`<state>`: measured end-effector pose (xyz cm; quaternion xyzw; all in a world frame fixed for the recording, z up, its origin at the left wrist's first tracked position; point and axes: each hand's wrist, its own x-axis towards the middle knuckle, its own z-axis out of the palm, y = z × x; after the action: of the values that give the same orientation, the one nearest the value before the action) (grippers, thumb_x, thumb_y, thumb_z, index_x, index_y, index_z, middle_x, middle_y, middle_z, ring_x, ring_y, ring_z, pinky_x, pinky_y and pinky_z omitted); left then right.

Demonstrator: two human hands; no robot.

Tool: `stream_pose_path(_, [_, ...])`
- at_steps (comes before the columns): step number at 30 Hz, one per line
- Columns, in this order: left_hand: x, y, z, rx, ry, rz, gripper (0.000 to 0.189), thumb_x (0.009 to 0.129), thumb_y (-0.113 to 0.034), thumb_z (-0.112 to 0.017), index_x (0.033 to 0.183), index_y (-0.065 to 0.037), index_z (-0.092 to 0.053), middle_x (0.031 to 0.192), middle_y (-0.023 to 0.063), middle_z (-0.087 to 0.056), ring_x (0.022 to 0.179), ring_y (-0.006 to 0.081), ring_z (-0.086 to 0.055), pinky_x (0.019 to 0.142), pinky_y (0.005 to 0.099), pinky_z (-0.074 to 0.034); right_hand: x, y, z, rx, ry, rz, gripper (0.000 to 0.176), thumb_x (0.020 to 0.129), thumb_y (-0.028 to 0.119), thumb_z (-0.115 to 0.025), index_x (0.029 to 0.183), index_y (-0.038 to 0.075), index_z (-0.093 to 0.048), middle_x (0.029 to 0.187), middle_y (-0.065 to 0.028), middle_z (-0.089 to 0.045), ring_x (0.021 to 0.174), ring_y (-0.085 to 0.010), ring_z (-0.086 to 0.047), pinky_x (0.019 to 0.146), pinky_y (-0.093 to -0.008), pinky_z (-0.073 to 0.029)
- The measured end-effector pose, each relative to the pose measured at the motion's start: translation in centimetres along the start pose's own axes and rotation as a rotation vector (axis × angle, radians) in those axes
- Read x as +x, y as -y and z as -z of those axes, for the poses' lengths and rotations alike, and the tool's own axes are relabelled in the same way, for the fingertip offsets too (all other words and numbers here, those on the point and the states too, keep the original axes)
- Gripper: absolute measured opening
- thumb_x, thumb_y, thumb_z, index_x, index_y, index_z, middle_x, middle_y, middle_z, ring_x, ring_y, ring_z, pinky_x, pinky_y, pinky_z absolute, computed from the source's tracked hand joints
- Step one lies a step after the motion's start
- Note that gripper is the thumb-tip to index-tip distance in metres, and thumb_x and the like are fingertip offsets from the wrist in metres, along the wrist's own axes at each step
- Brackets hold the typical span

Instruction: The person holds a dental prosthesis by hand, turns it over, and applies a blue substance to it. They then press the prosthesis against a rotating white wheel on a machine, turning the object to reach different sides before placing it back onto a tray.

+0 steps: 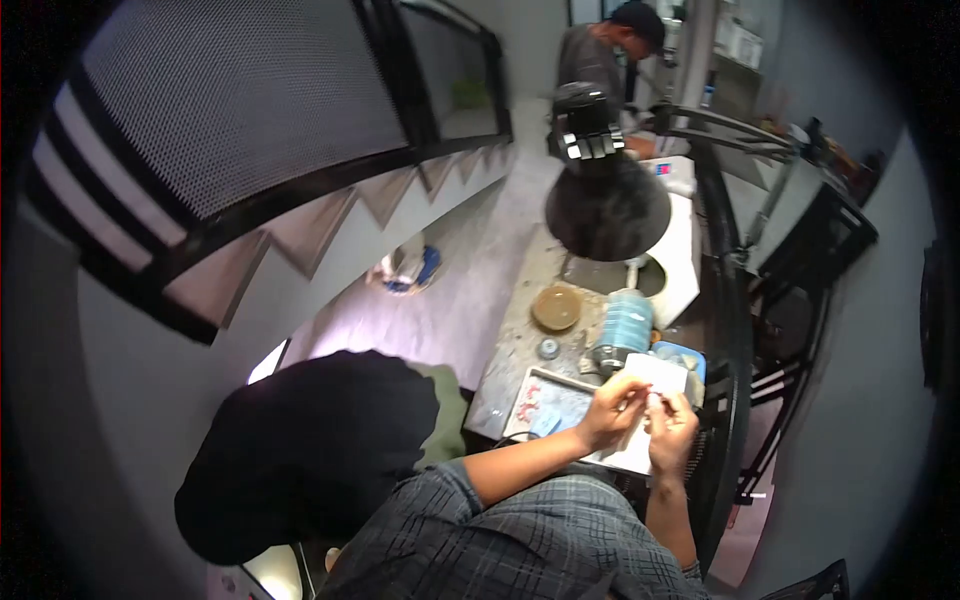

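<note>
My left hand (pixel 612 408) and my right hand (pixel 671 427) are raised close together over a white sheet (pixel 655 378) on the workbench (pixel 508 362). The fingertips of both hands pinch a very small item between them; it is too small to identify. A shallow tray (pixel 548 402) with a pale blue lining and small reddish pieces lies just left of my left hand. Both forearms come out of plaid sleeves at the bottom of the view.
A black desk lamp (pixel 606 200) hangs over the bench. A tan bowl (pixel 556 307), a small round tin (pixel 548 348) and a blue-grey motor-like machine (pixel 622 330) stand behind the tray. A black bag (pixel 310 450) lies left. Another person (pixel 600 55) stands far back.
</note>
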<state>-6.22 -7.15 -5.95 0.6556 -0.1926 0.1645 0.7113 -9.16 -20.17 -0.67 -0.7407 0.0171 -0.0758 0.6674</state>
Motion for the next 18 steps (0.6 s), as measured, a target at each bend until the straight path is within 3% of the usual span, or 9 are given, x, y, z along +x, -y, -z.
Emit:
stream_pose_path(2, [0.4,-1.3,0.3,-0.006,0.019,0.032,0.017,0.091,0.004,-0.06,0.107,0.001,-0.064,0.098,0.0102,-0.06,0.089,0.0168,-0.061,0.076,0.0275,-0.05,0.1,0.1,-0.1,0.016,0.0,0.032,0.015,0.096,0.01,-0.066,0.104,-0.003,-0.066,0.095,-0.003,-0.062,0.067,-0.0055,-0.056,0.056,-0.0198,-0.045])
stream_pose_path(4, [0.5,-1.9,0.4,0.016,0.018,0.031,0.018,0.09,0.005,-0.06,0.107,0.001,-0.064,0.098,0.0111,-0.06,0.088,0.0179,-0.061,0.075,0.0275,-0.049,0.2,-0.4,-0.3,0.018,-0.013,0.074,0.011,0.096,0.01,-0.065,0.102,0.0,-0.066,0.081,0.0014,-0.06,0.061,-0.0024,-0.05,0.051,-0.018,-0.039])
stream_pose_path(10, [0.7,-1.7,0.4,0.011,-0.006,-0.034,0.016,0.091,0.001,-0.06,0.107,0.0,-0.063,0.098,0.0134,-0.061,0.086,0.0239,-0.063,0.075,0.0328,-0.051,0.3,0.1,-0.3,-0.002,-0.01,0.067,0.011,0.096,0.009,-0.064,0.102,0.0,-0.065,0.076,0.0024,-0.059,0.059,-0.0025,-0.051,0.051,-0.0176,-0.039])
stream_pose_path(12, [0.6,-1.8,0.4,0.005,0.012,0.0,0.019,0.09,0.003,-0.06,0.108,0.0,-0.063,0.1,0.0134,-0.062,0.09,0.0245,-0.063,0.079,0.0335,-0.051,0.2,-0.3,0.1,-0.009,0.016,0.023,0.015,0.096,0.009,-0.065,0.105,-0.004,-0.066,0.096,-0.0037,-0.063,0.068,-0.0059,-0.056,0.056,-0.0194,-0.045])
stream_pose_path(18, [0.7,-1.8,0.5,-0.045,0.037,0.039,0.02,0.089,0.003,-0.061,0.109,0.0,-0.063,0.099,0.0132,-0.062,0.089,0.0236,-0.063,0.079,0.0323,-0.051,0.1,0.0,-0.2,-0.019,0.002,0.034,0.015,0.096,0.008,-0.065,0.105,-0.004,-0.066,0.096,-0.004,-0.063,0.069,-0.0057,-0.057,0.057,-0.0196,-0.047])
